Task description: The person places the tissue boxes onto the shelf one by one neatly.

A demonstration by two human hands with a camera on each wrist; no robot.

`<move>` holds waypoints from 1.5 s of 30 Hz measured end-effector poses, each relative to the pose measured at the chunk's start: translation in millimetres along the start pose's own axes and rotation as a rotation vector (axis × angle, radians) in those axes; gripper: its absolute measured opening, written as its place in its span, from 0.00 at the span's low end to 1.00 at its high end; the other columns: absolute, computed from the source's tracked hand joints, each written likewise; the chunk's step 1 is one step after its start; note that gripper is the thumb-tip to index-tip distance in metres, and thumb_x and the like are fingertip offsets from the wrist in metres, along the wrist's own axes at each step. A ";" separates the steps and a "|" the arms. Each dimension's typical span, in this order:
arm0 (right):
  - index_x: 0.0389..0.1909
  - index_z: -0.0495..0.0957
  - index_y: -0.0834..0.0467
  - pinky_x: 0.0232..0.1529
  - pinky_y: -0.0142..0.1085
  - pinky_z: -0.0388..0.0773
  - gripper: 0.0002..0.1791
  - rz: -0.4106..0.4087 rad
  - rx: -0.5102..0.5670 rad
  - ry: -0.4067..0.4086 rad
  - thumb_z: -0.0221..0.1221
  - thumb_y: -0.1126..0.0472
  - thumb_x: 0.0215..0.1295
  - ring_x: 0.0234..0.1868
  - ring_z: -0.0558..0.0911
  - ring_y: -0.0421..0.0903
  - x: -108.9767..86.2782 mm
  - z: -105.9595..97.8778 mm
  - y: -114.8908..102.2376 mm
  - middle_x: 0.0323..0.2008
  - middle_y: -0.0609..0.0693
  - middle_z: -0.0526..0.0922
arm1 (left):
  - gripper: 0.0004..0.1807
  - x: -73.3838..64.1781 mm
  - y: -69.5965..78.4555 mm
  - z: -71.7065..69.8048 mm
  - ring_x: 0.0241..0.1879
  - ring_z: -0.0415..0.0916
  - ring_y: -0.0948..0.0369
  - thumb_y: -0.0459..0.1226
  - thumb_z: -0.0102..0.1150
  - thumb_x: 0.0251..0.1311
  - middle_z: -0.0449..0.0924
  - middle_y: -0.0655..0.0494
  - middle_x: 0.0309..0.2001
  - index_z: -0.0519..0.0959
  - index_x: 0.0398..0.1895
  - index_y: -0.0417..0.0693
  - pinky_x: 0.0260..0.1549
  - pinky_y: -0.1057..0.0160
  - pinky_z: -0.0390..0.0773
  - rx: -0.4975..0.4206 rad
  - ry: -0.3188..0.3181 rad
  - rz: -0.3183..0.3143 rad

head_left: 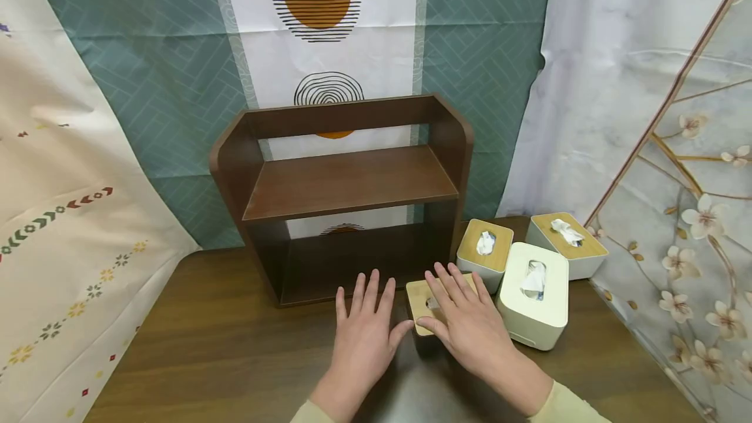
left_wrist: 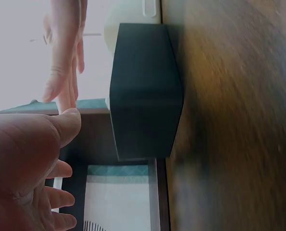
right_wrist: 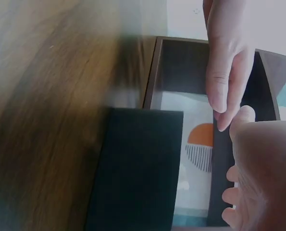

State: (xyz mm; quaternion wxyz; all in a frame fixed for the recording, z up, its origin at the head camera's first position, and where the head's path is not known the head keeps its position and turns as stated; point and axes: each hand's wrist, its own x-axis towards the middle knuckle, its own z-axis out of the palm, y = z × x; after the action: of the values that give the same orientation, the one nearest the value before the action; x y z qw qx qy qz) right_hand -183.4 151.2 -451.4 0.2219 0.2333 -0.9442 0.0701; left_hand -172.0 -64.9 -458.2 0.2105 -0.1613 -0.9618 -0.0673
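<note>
Both hands hover palm down over the table in the head view, fingers spread and straight, holding nothing. My left hand (head_left: 363,338) is in front of the brown shelf (head_left: 352,181), left of a dark tissue box with a light wooden lid (head_left: 420,299). Over that box is my right hand (head_left: 470,325), hiding much of its lid and tissue slot. In the left wrist view the box's dark side (left_wrist: 145,91) stands on the table, apart from the left thumb (left_wrist: 68,125). The right wrist view shows the dark box (right_wrist: 135,168) below and beside the right hand (right_wrist: 267,168).
Right of the shelf stand a grey tissue box with a wooden lid (head_left: 499,240), a cream tissue box (head_left: 552,266) and another wooden-lidded tissue box (head_left: 578,250). The two-tier shelf backs onto a patterned curtain (head_left: 482,83). Patterned cloth (head_left: 693,227) borders the table's right side.
</note>
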 end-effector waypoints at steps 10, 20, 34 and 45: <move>0.78 0.59 0.52 0.74 0.57 0.46 0.45 0.027 -0.016 -0.029 0.49 0.28 0.69 0.77 0.57 0.56 -12.9 -5.1 16.6 0.77 0.53 0.58 | 0.42 6.1 20.6 6.2 0.77 0.48 0.43 0.66 0.49 0.66 0.56 0.46 0.77 0.64 0.77 0.54 0.67 0.30 0.50 -0.076 -0.037 0.013; 0.79 0.58 0.51 0.74 0.57 0.45 0.48 0.082 -0.015 -0.046 0.52 0.27 0.66 0.76 0.60 0.56 -26.9 -7.4 28.6 0.78 0.53 0.56 | 0.44 12.6 34.6 17.0 0.77 0.48 0.42 0.69 0.46 0.65 0.56 0.45 0.77 0.65 0.77 0.55 0.67 0.30 0.50 -0.076 -0.080 0.042; 0.74 0.66 0.60 0.73 0.60 0.45 0.51 0.039 -0.120 -0.025 0.53 0.25 0.62 0.76 0.57 0.59 -40.5 -6.1 40.9 0.74 0.61 0.63 | 0.44 15.9 46.1 25.8 0.75 0.53 0.41 0.69 0.49 0.63 0.60 0.43 0.75 0.68 0.74 0.52 0.65 0.29 0.55 -0.071 -0.101 0.081; 0.68 0.72 0.63 0.72 0.61 0.47 0.50 -0.013 -0.172 0.010 0.54 0.26 0.61 0.72 0.64 0.62 -45.2 -6.4 52.6 0.66 0.63 0.74 | 0.43 14.3 46.0 31.1 0.74 0.56 0.41 0.67 0.52 0.63 0.63 0.43 0.74 0.69 0.73 0.52 0.64 0.29 0.57 -0.070 -0.101 0.082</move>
State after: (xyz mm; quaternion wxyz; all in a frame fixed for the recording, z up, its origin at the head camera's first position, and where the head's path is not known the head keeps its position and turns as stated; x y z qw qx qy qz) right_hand -170.0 217.6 -467.6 0.2463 0.2193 -0.9440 -0.0113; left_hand -180.6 -11.5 -477.3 0.1585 -0.2110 -0.9609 -0.0839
